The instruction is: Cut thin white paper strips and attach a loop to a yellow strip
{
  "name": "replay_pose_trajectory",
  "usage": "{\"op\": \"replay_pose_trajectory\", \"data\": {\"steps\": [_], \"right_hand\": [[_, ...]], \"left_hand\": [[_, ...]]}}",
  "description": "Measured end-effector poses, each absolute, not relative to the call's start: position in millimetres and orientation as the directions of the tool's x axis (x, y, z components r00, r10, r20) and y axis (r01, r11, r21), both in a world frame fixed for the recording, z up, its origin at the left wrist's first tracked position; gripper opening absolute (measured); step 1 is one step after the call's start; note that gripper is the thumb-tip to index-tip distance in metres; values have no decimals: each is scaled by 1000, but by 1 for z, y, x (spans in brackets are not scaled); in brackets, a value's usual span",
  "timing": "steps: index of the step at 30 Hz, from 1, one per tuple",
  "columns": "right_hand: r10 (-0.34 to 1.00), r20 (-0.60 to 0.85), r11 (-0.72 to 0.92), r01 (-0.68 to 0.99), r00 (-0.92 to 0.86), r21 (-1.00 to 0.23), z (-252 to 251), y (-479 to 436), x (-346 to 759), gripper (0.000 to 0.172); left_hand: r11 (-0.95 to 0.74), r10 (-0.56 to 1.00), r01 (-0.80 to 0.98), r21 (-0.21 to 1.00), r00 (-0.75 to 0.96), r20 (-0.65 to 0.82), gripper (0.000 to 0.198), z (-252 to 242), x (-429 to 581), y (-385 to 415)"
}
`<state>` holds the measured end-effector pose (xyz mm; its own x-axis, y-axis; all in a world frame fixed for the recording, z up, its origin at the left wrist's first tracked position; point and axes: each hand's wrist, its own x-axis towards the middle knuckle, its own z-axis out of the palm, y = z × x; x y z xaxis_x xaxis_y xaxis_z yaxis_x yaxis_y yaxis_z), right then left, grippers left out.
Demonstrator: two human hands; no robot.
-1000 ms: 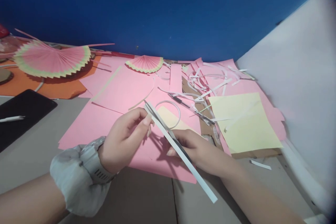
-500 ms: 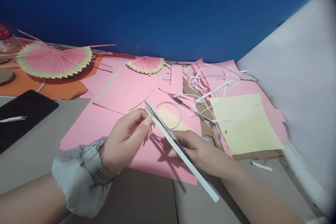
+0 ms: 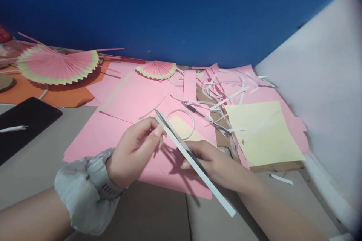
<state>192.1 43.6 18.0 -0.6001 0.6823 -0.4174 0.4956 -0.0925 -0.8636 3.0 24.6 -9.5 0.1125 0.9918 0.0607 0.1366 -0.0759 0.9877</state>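
My left hand (image 3: 138,150) pinches the upper end of a narrow white paper strip (image 3: 209,184) between thumb and fingers. The strip slants down to the right, past my right wrist, its lower end hanging free. My right hand (image 3: 206,160) is closed round the dark handles of a pair of scissors (image 3: 172,130). Their blades lie along the strip's upper part, tips near my left fingertips. The handles are partly hidden by the strip and my fingers. Pink paper sheets (image 3: 175,179) lie under both hands.
Two folded pink-and-yellow paper fans (image 3: 60,62) rest at the back left and centre. A black tablet (image 3: 31,120) lies left. Paper scraps (image 3: 234,86), a pen (image 3: 194,108) and a pale yellow sheet (image 3: 271,143) are on the right. A blue wall (image 3: 175,15) stands behind.
The blades look slightly closer together than before. Both hands and the strip hold nearly the same place; the whole view has shifted only a little.
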Motion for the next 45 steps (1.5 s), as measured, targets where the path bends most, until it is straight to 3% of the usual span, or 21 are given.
{"op": "replay_pose_trajectory", "data": {"steps": [10, 28, 45], "right_hand": [[666, -451, -153, 483, -594, -862, 16, 42, 192, 10], [611, -490, -212, 467, -622, -858, 15, 44, 192, 18], [652, -467, -154, 499, -597, -853, 14, 43, 192, 15]], "left_hand": [[-72, 991, 147, 987, 120, 54, 25, -10, 1, 24], [-88, 993, 166, 982, 94, 73, 26, -9, 1, 25], [-89, 980, 172, 981, 190, 55, 27, -12, 1, 27]]}}
